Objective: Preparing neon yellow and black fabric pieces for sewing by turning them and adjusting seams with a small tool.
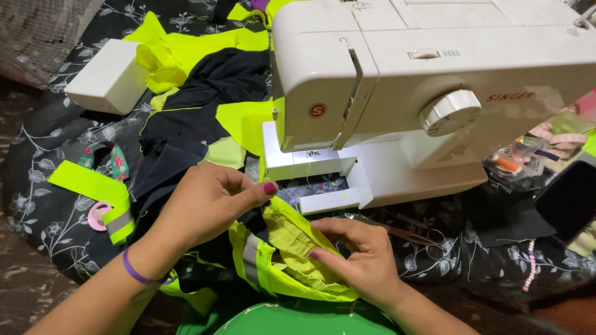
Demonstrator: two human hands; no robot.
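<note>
My left hand pinches the upper edge of a neon yellow fabric piece that has a grey reflective stripe. My right hand presses on the same fabric from the right, fingers closed over its folds. Both hands hold it just in front of a white sewing machine, below its needle area. A purple band sits on my left wrist.
Black and neon yellow cloth pieces lie piled left of the machine. A white removable machine cover rests at far left. Scissors lie right of my hands. A yellow reflective strip and a sewing-notions box are nearby.
</note>
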